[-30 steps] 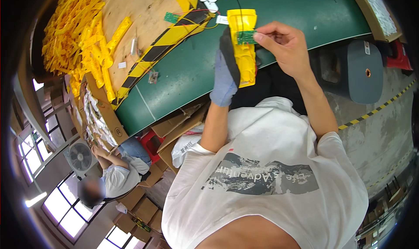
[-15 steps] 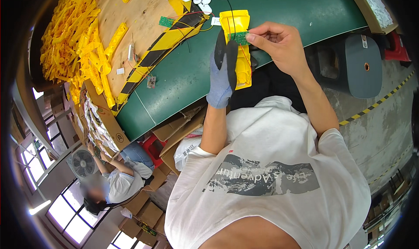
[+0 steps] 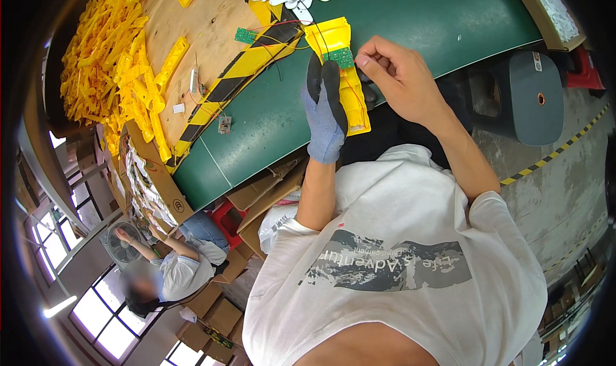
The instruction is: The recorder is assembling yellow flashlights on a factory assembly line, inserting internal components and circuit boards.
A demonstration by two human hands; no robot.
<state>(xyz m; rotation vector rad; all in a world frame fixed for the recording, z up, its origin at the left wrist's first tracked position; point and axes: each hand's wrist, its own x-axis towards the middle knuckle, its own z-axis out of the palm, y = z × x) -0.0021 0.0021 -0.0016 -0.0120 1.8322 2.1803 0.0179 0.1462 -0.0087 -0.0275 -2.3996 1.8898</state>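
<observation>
Green desk point(image 3: 423, 29) at upper centre, my gloved left fingers point(image 3: 330, 77) grasping a yellow shell point(image 3: 353, 103), board point(image 3: 342, 58) across it, right fingers point(image 3: 387, 49) curled beside, their hold I cannot tell

From my end I see the left forearm point(image 3: 317, 196) rising almost straight, its gloved left hand point(image 3: 325, 112) closed in a grip, fingers point(image 3: 330, 77) pointing forward. The right forearm point(image 3: 465, 157) slants forward and inward to a bare right hand point(image 3: 407, 84), thumb point(image 3: 373, 67) and forefinger point(image 3: 380, 44) near each other; I can't tell whether their tips meet.
</observation>
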